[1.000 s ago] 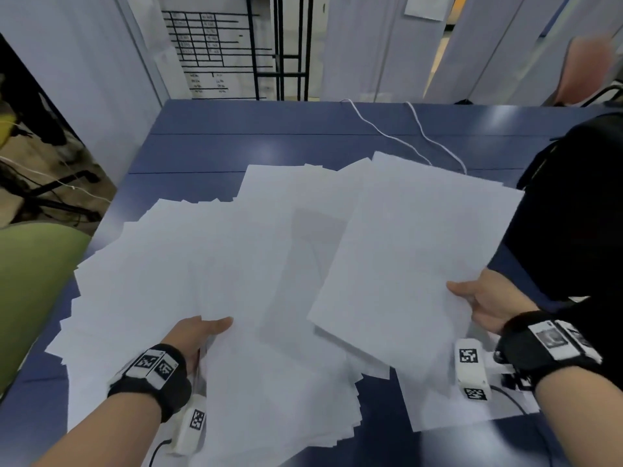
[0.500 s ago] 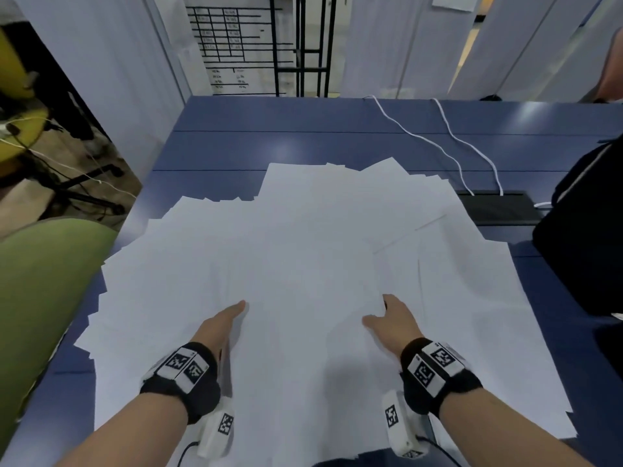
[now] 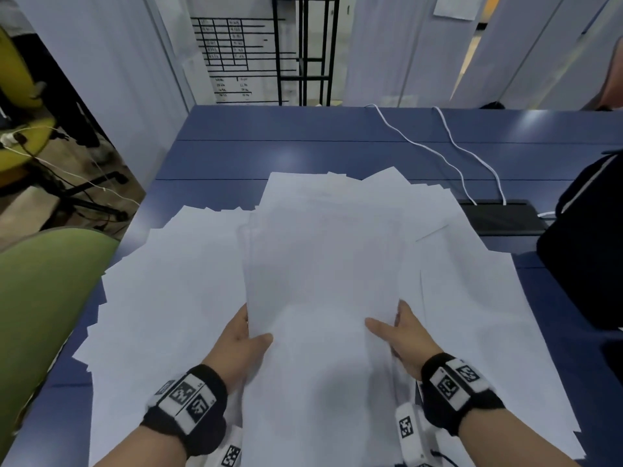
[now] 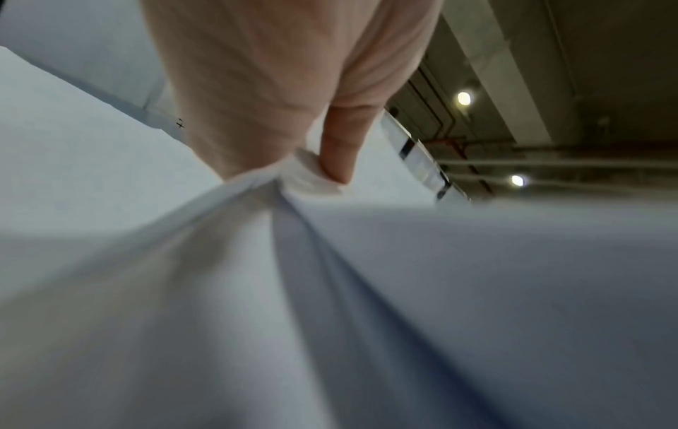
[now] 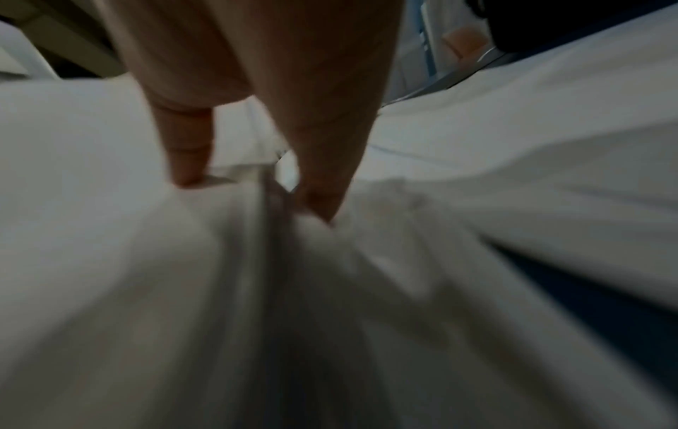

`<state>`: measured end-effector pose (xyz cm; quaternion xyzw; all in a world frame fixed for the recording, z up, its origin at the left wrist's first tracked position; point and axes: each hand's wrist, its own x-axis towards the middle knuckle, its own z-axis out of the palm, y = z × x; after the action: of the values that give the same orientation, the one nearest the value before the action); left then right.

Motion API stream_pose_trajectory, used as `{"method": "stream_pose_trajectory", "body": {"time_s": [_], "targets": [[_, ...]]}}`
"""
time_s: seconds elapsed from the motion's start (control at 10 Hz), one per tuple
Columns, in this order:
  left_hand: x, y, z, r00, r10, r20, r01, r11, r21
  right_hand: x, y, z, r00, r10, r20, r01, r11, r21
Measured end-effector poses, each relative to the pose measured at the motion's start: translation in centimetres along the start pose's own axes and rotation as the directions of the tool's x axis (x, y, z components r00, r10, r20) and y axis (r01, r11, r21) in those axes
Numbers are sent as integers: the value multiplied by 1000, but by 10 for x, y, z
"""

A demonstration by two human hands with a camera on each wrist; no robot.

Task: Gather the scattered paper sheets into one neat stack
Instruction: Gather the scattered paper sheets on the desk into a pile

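Many white paper sheets lie fanned over the blue table [image 3: 303,156]. A central bundle of sheets [image 3: 323,264] is held between both hands. My left hand [image 3: 247,335] pinches its left edge, thumb on top and fingers hidden beneath; in the left wrist view the left hand [image 4: 312,171] bunches the paper [image 4: 330,290]. My right hand [image 3: 392,328] pinches the right edge the same way, and the right wrist view has the right hand [image 5: 253,191] with thumb and finger pressed on blurred sheets [image 5: 183,290]. Loose sheets [image 3: 161,284] spread left, and more loose sheets [image 3: 478,315] spread right.
A green chair [image 3: 43,298] stands at the table's left edge. A black bag [image 3: 586,251] sits on the right. Two white cables [image 3: 448,160] run to a black cable slot [image 3: 502,217] at the back right. Partitions stand behind the table.
The right hand laid its lifted sheet onto the pile and moved in to the centre. Both hands went from lying flat on the paper to pinching the middle bundle's side edges.
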<state>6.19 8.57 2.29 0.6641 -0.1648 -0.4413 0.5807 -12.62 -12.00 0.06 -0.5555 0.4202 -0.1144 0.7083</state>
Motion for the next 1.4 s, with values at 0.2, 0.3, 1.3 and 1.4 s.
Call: {"method": "stream_pose_trajectory", "body": {"time_s": [0.2, 0.3, 1.3, 1.4], "targets": [[13, 35, 14, 975, 38, 220, -12, 992, -122, -29, -18, -34, 986, -8, 168, -4, 997, 73], [41, 39, 32, 997, 49, 65, -62, 976, 207, -35, -30, -60, 983, -155, -95, 151, 987, -49], [18, -19, 12, 994, -9, -108, 106, 280, 954, -72, 3, -153, 883, 82, -462, 136, 897, 420], [11, -19, -48, 942, -76, -327, 335, 152, 930, -82, -14, -140, 911, 6, -412, 211, 852, 480]]}}
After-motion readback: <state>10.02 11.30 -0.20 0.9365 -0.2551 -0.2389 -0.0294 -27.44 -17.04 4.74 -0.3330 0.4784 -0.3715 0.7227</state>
